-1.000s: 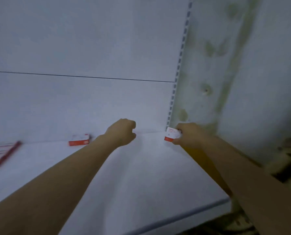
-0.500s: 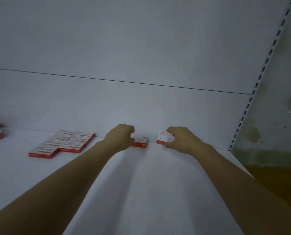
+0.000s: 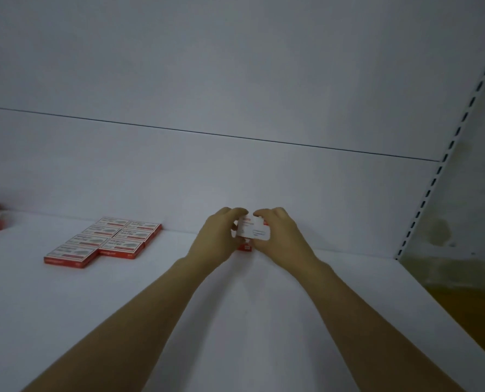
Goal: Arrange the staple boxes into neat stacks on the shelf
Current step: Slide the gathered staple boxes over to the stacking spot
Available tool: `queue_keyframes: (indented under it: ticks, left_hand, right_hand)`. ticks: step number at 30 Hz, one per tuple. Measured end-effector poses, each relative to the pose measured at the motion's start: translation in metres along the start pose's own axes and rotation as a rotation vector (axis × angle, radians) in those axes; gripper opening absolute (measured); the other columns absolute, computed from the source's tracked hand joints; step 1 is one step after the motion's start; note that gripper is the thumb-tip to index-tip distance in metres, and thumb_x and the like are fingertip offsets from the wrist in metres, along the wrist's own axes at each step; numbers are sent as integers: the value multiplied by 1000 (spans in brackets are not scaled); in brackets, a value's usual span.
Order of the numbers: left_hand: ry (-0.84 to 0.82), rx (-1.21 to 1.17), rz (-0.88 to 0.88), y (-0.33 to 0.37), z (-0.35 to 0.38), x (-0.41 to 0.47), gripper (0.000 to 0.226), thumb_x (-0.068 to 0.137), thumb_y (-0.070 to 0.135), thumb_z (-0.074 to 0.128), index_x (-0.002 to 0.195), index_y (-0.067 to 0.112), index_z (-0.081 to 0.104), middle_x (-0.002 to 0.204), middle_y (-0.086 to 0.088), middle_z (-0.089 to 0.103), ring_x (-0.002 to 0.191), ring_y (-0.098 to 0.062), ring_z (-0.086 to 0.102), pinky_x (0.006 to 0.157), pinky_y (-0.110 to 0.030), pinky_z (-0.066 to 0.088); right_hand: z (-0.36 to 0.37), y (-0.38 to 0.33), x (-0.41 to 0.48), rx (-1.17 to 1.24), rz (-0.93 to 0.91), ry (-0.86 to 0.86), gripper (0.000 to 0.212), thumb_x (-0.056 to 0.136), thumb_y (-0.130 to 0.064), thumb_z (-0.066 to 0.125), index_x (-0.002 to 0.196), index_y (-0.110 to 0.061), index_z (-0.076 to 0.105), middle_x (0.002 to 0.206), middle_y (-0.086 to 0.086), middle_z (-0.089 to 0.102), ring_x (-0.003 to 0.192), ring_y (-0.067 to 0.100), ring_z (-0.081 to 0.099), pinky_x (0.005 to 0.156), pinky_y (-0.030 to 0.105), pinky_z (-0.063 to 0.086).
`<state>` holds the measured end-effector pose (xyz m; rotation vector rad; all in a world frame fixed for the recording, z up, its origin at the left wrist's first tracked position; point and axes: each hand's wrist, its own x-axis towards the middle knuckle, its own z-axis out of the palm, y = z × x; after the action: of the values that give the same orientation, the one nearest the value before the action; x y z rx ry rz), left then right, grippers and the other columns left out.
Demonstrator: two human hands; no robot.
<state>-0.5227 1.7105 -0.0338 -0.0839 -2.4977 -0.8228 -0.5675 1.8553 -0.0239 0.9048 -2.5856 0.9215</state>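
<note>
- The white shelf (image 3: 235,321) stretches away under both forearms.
- At the back, the left hand (image 3: 218,239) and right hand (image 3: 283,236) meet. Each pinches an end of the held box (image 3: 254,232), its white face tilted toward us.
- Just beneath it the lower box (image 3: 244,247) lies on the shelf, mostly hidden.
- The held box looks like small, stiff card, probably dense for its size with slick faces. It is best taken by the short ends and set down flat and square.
- Half a second ago the left hand was an empty fist, apart, and the right held the box alone. Now they have closed together over the lower box.
- Left, the flat boxes (image 3: 108,239) lie side by side in two rows.
- Behind it all stands the back panel (image 3: 235,171).
</note>
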Motion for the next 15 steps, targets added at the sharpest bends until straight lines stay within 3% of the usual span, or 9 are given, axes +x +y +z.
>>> queue_keyframes:
  ticks: [2,5,10,15]
  left_hand:
    - [79,-61,-26,-4,3,-2,50,80,3,68,127,13,54,121,-6,57,89,-11,54,77,-14,46]
    - [146,-152,-70,-11,6,-5,50,79,2,69,126,11,55,121,-6,58,90,-10,54,75,-10,45]
    - [170,-203,3,-20,9,-10,52,74,-2,74,123,7,58,130,-6,54,89,-11,56,72,-1,45]
    - [40,-451,-187,-20,-2,-10,60,76,7,75,128,26,54,116,6,62,89,-10,65,77,-11,52]
  right_hand:
    - [5,4,-2,84,-26,44,59,77,-6,71,131,-14,48,125,4,43,114,19,49,90,20,47]
    - [12,8,-6,151,-71,110,53,79,7,63,128,-9,49,127,5,42,114,17,50,79,-2,41]
    - [22,12,-10,292,-70,157,44,80,8,63,120,-6,53,124,4,45,111,15,54,78,8,50]
    - [4,14,-9,580,94,55,46,81,2,66,124,-13,55,118,-1,57,97,7,60,75,7,49]
